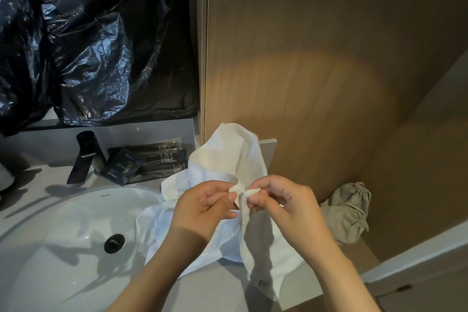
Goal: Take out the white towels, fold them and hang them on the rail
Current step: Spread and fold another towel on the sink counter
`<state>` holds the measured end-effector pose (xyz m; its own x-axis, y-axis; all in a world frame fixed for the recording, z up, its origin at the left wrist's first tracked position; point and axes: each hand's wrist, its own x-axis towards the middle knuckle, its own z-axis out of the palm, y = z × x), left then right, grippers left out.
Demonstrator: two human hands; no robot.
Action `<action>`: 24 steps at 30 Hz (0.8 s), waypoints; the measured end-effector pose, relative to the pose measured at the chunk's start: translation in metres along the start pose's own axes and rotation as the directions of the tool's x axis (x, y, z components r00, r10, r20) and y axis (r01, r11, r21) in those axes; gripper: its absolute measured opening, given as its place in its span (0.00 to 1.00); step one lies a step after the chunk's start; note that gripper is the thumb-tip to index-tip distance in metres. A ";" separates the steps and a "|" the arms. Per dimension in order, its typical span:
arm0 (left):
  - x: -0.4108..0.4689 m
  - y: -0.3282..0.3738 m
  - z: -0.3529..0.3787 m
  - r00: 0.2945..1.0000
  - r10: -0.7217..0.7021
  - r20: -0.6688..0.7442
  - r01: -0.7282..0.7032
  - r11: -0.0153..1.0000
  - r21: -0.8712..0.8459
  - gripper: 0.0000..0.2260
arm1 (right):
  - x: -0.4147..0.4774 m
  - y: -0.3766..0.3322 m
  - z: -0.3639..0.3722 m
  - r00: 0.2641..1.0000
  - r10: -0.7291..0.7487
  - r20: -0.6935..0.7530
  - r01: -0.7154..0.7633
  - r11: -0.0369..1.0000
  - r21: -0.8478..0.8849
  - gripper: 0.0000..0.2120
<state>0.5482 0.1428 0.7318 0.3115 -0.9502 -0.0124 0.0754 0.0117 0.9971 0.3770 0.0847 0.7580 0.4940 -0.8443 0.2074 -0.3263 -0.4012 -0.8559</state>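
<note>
The white towel is pinched at adjacent edge points by the left hand and right hand, its bulk draped below on the counter beside the sink.

Pinching edge of white towel w/ left hand & right hand, above counter beside sink; black faucet behind.

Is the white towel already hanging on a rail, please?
No, the left hand and right hand pinch the white towel above the counter.
</note>
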 end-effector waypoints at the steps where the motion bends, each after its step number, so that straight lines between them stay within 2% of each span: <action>1: 0.000 0.000 0.000 1.000 -0.002 0.000 0.002 1.000 0.010 0.08 | 0.000 0.002 0.000 1.000 0.000 -0.005 0.000 1.000 -0.006 0.06; 9: -0.004 0.001 0.004 0.998 0.035 0.043 -0.041 0.987 0.155 0.11 | 0.001 0.009 0.001 0.999 0.000 -0.033 -0.003 0.997 -0.081 0.06; 12: -0.004 0.001 0.006 0.998 0.041 0.047 -0.049 0.982 0.181 0.12 | 0.001 0.014 0.000 0.999 0.019 -0.042 -0.021 0.998 -0.061 0.07; 15: -0.004 0.001 0.006 0.998 0.033 0.044 -0.040 0.986 0.161 0.12 | 0.000 0.018 -0.002 0.999 0.031 -0.030 -0.033 0.997 -0.069 0.07; 20: -0.005 0.001 0.007 1.000 0.016 -0.007 -0.015 0.994 0.111 0.09 | -0.003 0.017 -0.001 0.999 -0.041 -0.028 0.038 0.995 -0.092 0.04; 24: -0.006 0.001 0.008 0.999 0.027 0.020 -0.030 0.992 0.122 0.08 | -0.003 0.014 0.001 0.998 -0.046 -0.036 0.042 0.994 -0.097 0.05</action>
<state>0.5387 0.1458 0.7336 0.2945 -0.9555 0.0164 -0.0499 0.0018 0.9988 0.3717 0.0822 0.7446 0.4792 -0.8373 0.2632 -0.3816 -0.4688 -0.7966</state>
